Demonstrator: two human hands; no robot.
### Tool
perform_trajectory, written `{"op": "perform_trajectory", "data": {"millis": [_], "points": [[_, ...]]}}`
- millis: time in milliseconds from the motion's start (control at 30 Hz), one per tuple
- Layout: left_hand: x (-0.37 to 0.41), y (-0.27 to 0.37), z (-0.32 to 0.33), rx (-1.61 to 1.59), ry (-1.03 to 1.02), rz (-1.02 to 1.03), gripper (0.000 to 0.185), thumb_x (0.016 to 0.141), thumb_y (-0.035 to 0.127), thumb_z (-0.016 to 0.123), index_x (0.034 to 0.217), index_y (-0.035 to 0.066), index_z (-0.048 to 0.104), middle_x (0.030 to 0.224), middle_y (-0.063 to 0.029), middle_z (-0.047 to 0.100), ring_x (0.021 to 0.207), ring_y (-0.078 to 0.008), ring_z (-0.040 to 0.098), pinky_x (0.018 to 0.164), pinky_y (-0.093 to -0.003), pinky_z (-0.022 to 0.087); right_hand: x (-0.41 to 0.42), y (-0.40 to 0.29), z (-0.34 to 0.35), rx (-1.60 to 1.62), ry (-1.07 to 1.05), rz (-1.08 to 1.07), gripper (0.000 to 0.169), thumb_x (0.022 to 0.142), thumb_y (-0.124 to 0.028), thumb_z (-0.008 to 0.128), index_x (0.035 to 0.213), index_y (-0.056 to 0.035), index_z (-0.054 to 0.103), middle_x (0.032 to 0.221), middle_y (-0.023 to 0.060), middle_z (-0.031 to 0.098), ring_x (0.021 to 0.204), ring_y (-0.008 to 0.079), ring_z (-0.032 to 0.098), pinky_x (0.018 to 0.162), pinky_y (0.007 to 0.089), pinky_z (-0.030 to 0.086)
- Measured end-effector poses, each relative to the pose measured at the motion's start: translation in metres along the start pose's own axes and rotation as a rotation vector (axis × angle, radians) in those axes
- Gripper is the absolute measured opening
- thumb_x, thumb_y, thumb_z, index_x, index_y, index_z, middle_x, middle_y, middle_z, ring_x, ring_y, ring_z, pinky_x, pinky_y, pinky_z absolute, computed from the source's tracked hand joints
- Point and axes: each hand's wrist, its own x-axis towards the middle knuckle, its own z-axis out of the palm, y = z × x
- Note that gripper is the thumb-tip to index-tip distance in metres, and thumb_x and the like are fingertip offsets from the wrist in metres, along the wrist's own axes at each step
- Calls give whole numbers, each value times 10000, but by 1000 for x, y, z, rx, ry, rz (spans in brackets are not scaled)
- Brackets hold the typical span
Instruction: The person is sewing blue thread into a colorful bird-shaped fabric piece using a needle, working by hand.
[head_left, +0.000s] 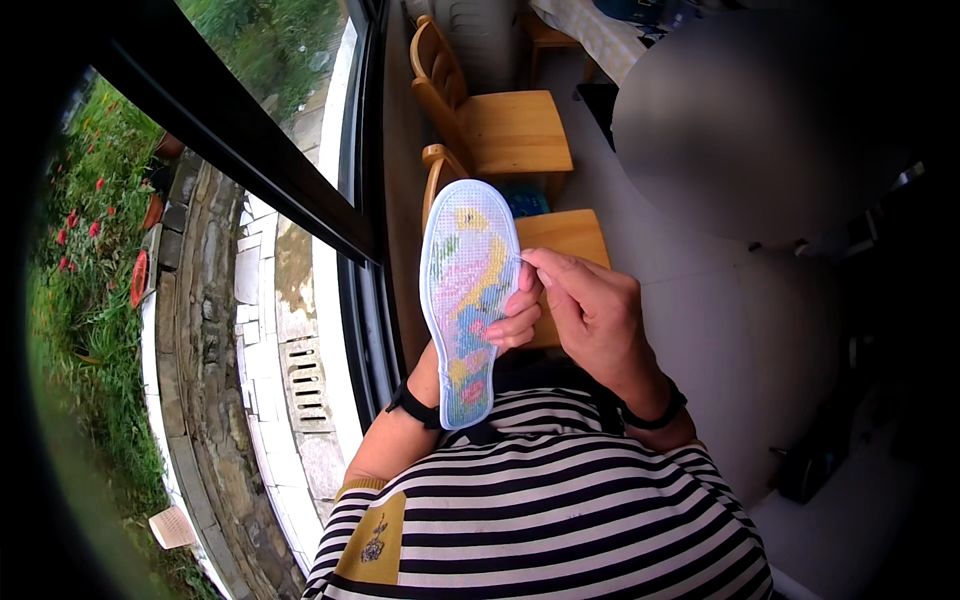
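A cross-stitch shoe insole (469, 300) with white edging stands nearly upright before my chest, toe end up. Its mesh face bears a printed or stitched pattern of a yellow bird shape, pink flowers and blue and green patches. My left hand (517, 322) grips it from behind, fingertips curled over the right edge; the insole hides the palm. At that same edge, higher up, the thumb and forefinger of my right hand (596, 307) pinch something thin and pale, too small to tell whether needle or thread. Both wrists wear black bands.
Wooden chairs (517, 131) stand beyond the insole, along the wall. On the left a dark-framed window (240, 135) looks onto a paved ledge and a flower bed (82, 240). A table with a checked cloth (592, 34) is at the back. A blurred round patch covers the upper right.
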Motion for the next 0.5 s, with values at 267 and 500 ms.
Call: {"op": "perform_trajectory", "data": {"millis": [267,500], "points": [[0,-3,7,1,52,-36,464,935,441,496,1017,-16,487,786,-75,479,477,-106,410,447,-234,290,-6,-2,-4,9,31,0,200,846,66,533,1025,14,605,788,153,643,684,282,665,586,312,508],[1,-3,10,28,38,-33,433,931,421,511,1010,-3,481,796,-63,473,492,-109,411,462,-234,290,-4,-1,-6,75,9,54,159,877,49,537,1018,31,608,806,168,656,717,278,678,601,301,510]]}}
